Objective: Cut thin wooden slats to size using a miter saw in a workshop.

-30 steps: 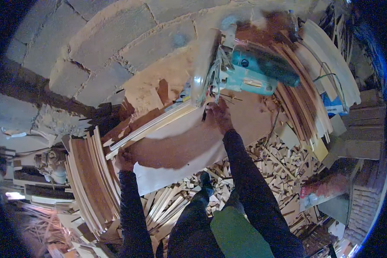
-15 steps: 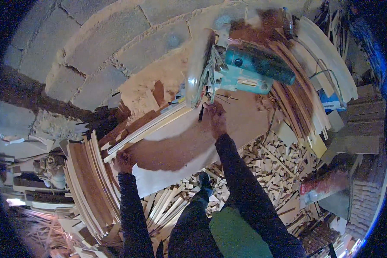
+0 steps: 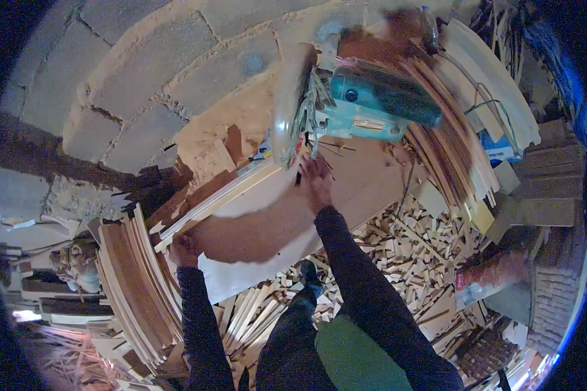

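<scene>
My left hand is closed round the near left end of a bundle of pale wooden strips. The strips run slantwise across the bench, their far right end under the saw. My right hand lies at that end, just below the saw's round guard, fingers stretched forward and somewhat apart. Beside its fingertips is a narrow dark slot or piece, too small to name. The teal power saw stands beyond my right hand; its guard hides the blade. Whether the right fingers touch the strips I cannot tell.
A pale bench top is partly covered with brown sawdust. Offcuts heap below it. Long strips are stacked at left and right. A block wall rises behind. A red and white bag lies at right.
The saw and bench have shifted slightly left in view. My right hand has stayed by the saw guard, its fingers now a little more spread. My left hand keeps its grip.
</scene>
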`<state>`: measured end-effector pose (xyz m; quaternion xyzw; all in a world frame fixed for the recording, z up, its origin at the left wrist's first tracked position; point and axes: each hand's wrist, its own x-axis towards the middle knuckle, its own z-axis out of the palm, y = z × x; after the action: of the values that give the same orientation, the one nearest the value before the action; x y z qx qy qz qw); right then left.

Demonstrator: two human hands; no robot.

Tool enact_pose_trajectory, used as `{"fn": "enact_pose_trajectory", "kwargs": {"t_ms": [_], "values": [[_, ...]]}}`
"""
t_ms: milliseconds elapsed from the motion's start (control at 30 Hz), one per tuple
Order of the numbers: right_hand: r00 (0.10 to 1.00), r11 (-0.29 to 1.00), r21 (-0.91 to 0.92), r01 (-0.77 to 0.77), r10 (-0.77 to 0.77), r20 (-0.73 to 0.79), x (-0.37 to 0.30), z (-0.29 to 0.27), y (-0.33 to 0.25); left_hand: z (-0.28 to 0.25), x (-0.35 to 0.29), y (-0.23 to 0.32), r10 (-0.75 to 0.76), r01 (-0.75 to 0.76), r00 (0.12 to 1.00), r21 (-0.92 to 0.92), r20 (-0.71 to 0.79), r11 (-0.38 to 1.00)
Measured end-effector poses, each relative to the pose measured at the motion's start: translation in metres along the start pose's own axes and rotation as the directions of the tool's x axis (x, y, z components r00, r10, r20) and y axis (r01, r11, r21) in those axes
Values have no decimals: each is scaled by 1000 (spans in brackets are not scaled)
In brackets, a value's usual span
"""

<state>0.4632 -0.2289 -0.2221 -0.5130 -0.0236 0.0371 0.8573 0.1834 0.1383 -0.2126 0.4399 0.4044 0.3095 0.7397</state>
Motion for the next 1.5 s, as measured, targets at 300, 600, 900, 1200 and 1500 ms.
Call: {"fn": "enact_pose_trajectory", "kwargs": {"t_ms": [300,600,900,1200,1500], "values": [[993,987,-103,122,-120,18,4,-1,6,73,-89,6,335,-284,935,323,-114,903],[989,931,-339,137,-106,107,-1,14,14,189,-57,-23,375,-694,338,498,863,-520],[994,980,-194,-50,68,85,-3,11,-11,229,-46,-57,322,-687,534,623,782,-375],[984,991,1,-132,131,123,-4,19,-27,256,-67,-40,348,-813,350,466,870,-349],[998,997,-71,16,-12,56,5,-4,6,272,-51,-26,180,-944,278,303,944,-130]]}}
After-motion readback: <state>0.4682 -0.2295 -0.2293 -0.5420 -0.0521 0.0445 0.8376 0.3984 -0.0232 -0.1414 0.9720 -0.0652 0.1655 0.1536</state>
